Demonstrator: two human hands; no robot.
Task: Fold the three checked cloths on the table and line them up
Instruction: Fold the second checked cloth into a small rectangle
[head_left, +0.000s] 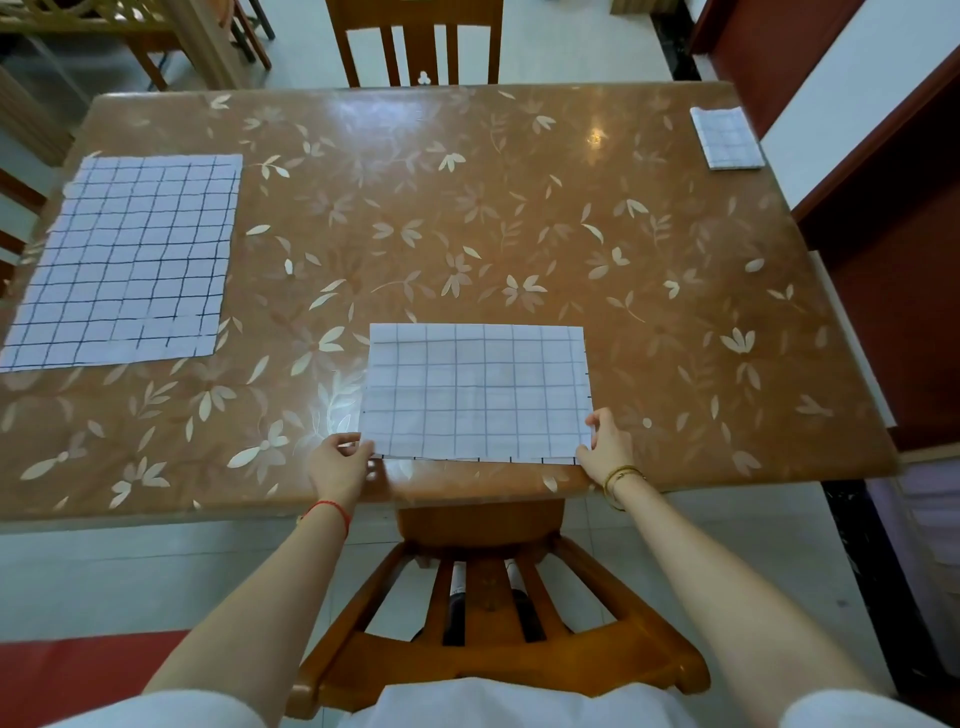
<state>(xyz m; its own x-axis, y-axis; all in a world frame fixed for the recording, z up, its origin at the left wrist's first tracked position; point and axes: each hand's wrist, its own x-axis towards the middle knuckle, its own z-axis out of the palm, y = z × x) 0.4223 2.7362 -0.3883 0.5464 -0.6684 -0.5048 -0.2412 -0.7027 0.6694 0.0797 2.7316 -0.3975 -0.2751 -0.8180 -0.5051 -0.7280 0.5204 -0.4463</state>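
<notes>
Pinches, knuckles up — left hand (340, 462) and right hand (605, 448) on near corners of folded cloth (475, 389)

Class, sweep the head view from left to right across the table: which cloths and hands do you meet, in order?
unfolded cloth → left hand → partly folded cloth → right hand → small folded cloth
</notes>
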